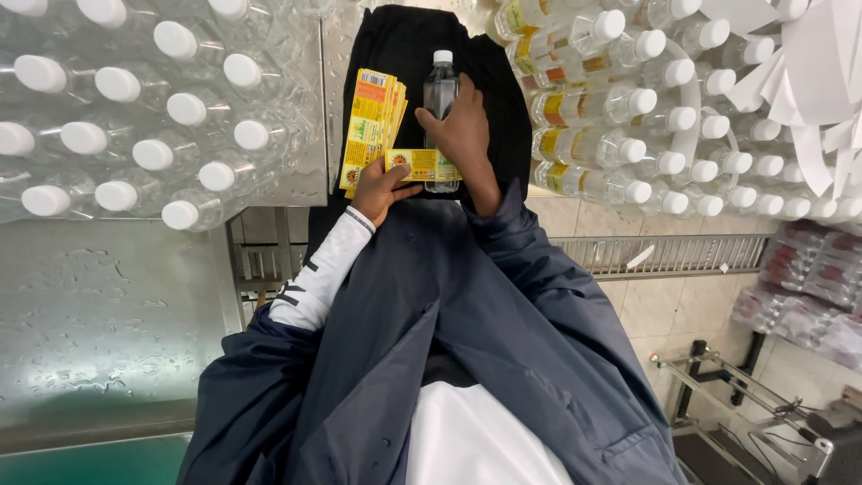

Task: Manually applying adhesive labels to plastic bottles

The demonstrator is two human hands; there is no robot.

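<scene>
Dark navy jacket, white black-marked sleeve, white shirt

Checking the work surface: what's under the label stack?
Black cloth lies under the label stack, which the left hand touches. What the cloth rests on is covered. The right hand holds a bottle.

One clear bottle held, one yellow label against it, one stack of labels, two hands; bottles beside uncountable.

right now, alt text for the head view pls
The right hand grips a clear capped bottle while the left hand presses a yellow label across it. A stack of yellow labels lies beside it, with unlabelled bottles left and labelled bottles right.
</scene>
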